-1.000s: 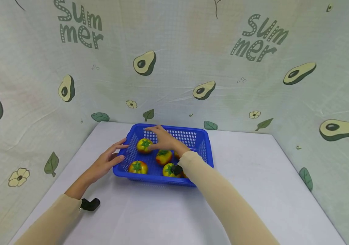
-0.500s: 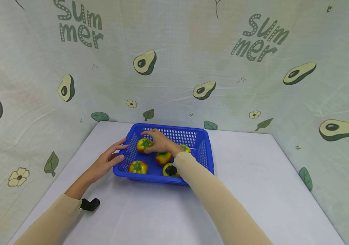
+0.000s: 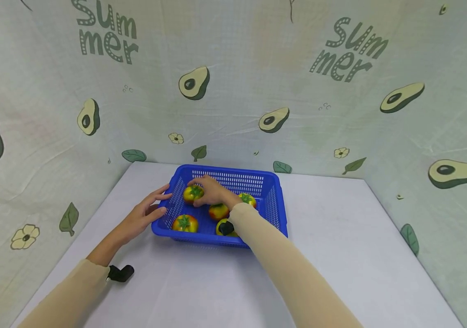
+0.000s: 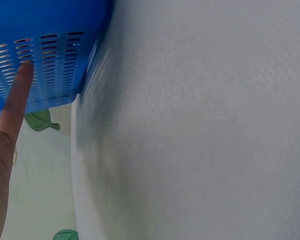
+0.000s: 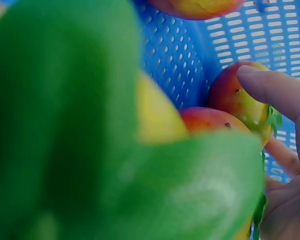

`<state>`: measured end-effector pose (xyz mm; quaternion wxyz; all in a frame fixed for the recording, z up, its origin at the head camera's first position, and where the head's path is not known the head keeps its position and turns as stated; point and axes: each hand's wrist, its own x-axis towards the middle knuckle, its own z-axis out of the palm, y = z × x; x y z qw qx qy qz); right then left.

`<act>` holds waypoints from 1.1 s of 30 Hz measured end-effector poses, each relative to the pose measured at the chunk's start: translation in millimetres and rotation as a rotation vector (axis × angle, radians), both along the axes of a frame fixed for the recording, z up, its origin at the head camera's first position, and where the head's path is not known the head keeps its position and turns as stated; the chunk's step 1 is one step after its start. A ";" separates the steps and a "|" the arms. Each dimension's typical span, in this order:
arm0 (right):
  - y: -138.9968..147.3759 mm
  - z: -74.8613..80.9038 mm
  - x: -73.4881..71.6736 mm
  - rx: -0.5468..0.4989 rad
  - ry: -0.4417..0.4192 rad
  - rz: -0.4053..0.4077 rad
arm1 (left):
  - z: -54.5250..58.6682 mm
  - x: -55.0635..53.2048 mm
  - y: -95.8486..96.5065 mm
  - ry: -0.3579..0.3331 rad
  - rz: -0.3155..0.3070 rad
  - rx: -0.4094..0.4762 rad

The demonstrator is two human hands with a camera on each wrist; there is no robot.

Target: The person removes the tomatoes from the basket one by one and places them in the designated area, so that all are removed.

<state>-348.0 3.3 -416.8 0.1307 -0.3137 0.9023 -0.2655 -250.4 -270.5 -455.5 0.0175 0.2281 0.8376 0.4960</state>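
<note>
A blue plastic basket (image 3: 212, 239) holds several red-and-yellow fruits with green leafy tops, like tomatoes. In its back left corner, my right hand (image 3: 213, 191) grips one of these fruits (image 3: 191, 193), fingers behind it and thumb on the near side. The right wrist view shows the thumb tip against this fruit (image 5: 229, 95). My left hand (image 3: 139, 218) rests at the basket's left rim with relaxed fingers. Seen from the left wrist, one straight finger reaches the slotted blue wall (image 4: 55, 75).
Another fruit (image 3: 185, 223) lies in the front left corner, one (image 3: 218, 212) in the middle, and one (image 3: 248, 199) at the right, partly behind the sleeve. The basket stands on a white-covered table (image 3: 340, 255). A patterned cloth (image 3: 233, 91) hangs behind.
My right hand has moved slightly left and down, its fingers closing round the back left fruit. The fruit at the right has come into view. My left hand has stayed still.
</note>
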 end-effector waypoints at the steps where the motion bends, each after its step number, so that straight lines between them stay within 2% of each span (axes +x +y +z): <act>1: -0.5 -0.2 -0.1 0.004 -0.003 0.003 | -0.3 0.2 -0.2 -0.002 0.002 -0.001; 8: -3.3 -3.6 -2.1 0.006 0.028 0.021 | -0.9 0.2 0.1 -0.010 0.001 0.003; 21: -1.4 -2.8 -3.2 -0.028 0.026 0.014 | -0.6 -0.2 0.2 -0.027 0.000 -0.003; 25: 2.2 2.0 -5.0 -0.036 0.030 0.009 | 0.0 -1.1 -0.7 -0.027 -0.009 0.002; 33: 20.7 22.8 -6.8 -0.041 0.040 0.001 | -0.3 -1.1 -1.4 -0.036 -0.008 0.019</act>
